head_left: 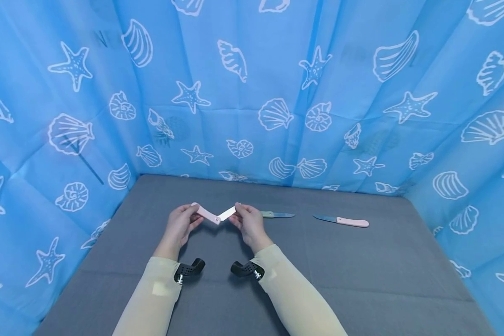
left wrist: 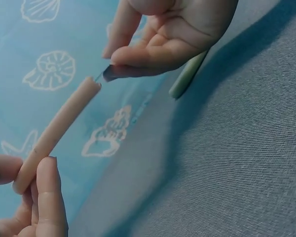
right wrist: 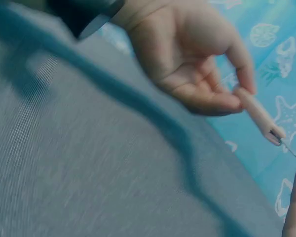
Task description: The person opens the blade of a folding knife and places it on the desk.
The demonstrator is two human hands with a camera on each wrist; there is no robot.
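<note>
Between both hands is a pink-handled folding knife (head_left: 206, 214), its blade partly swung out so that blade and handle form a wide V. My left hand (head_left: 180, 226) pinches the far end of the handle between thumb and fingers. At the other side, my right hand (head_left: 251, 226) pinches the bright blade (head_left: 227, 214) near its tip. The left wrist view shows the handle (left wrist: 59, 128) edge on, with most of the blade hidden by the right fingers. Just beyond the right hand lies a green-handled knife (head_left: 279, 215), unfolded, its handle partly covered by that hand.
A second pink-handled knife (head_left: 353, 222) lies unfolded farther right, blade pointing left. All of this is over a grey cloth-covered table (head_left: 386, 270). A blue curtain (head_left: 252, 93) with white shells and starfish surrounds the back and sides.
</note>
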